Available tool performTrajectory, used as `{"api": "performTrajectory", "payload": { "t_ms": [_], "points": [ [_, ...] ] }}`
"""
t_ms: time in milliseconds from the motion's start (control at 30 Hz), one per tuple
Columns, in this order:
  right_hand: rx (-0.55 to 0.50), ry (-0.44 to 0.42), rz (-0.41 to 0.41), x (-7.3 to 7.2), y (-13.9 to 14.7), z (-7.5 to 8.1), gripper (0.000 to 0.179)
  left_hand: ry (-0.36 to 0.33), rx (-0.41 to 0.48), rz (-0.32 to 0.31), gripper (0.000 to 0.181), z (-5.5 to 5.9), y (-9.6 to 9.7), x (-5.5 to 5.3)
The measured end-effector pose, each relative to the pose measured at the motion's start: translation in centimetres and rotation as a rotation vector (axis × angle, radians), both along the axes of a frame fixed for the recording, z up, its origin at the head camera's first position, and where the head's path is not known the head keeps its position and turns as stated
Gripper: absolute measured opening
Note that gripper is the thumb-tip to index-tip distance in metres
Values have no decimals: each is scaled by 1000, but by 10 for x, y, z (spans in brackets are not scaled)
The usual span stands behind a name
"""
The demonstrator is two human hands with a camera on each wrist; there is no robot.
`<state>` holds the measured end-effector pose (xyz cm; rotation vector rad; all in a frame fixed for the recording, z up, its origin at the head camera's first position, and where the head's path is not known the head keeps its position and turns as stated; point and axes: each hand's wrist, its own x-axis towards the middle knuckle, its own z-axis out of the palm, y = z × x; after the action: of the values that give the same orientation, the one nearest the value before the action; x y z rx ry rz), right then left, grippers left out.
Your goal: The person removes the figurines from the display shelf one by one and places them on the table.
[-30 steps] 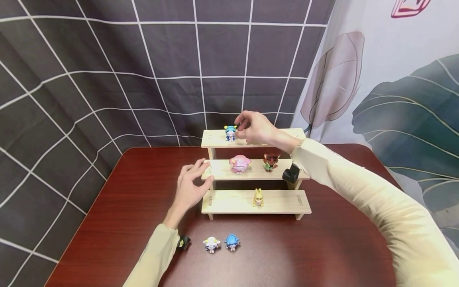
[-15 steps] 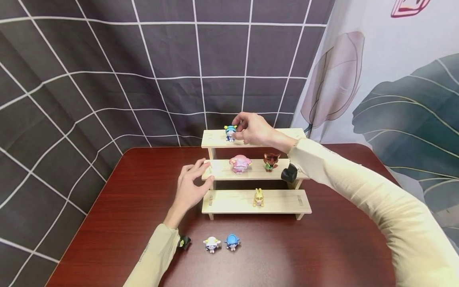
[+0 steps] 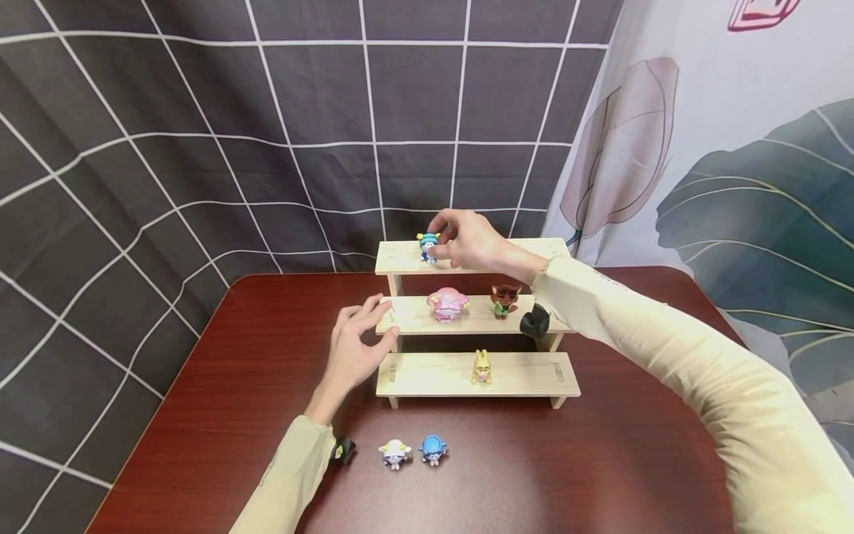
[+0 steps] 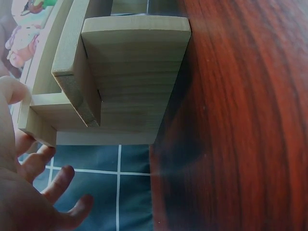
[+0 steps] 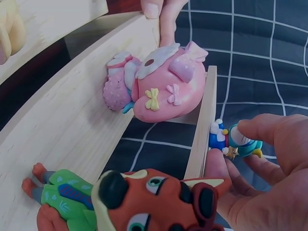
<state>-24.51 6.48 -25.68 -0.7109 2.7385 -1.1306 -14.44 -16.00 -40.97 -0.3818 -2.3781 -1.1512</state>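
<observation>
In the head view my right hand (image 3: pixel 470 239) is at the top tier of a three-tier wooden display shelf (image 3: pixel 427 378). Its thumb and fingers pinch a small blue figurine (image 3: pixel 427 243) with yellow tips on its cap; the right wrist view has the thumb on the figurine's head. My left hand (image 3: pixel 353 348) holds the left end of the middle tier between thumb and index finger, the other fingers spread behind. On that tier stand a pink big-headed figurine (image 3: pixel 447 305) and a brown fox figurine (image 3: pixel 505 301) in green clothes. A yellow rabbit figurine (image 3: pixel 481 368) sits on the bottom tier.
Before the shelf, on the dark red table (image 3: pixel 253 445), stand a white figurine (image 3: pixel 394 454) with yellow horns and a blue figurine (image 3: pixel 432 450) with a round hat. A dark checked curtain (image 3: pixel 300 96) hangs behind, with a leaf-print curtain (image 3: pixel 734 222) at right.
My right hand has shifted slightly left, bringing its fingers from beside the blue figurine to around it. The left hand stays at the shelf end, and the figurines stand where they were.
</observation>
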Motion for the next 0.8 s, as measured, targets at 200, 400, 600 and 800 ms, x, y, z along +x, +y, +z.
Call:
{"api": "performTrajectory", "payload": {
  "t_ms": [200,400,600,800],
  "points": [
    [1,-2,10,-1,0,0,30,-3,-3,-2,44,-2,-1,-1],
    [-15,-1,17,0,-1,0,26,-3,-1,-1,43,-1,-1,0],
    [-18,10,26,-1,-1,-1,25,-10,-2,1,43,0,0,0],
    [-23,6,20,0,-1,-1,25,-9,5,-3,44,1,0,1]
  ]
}}
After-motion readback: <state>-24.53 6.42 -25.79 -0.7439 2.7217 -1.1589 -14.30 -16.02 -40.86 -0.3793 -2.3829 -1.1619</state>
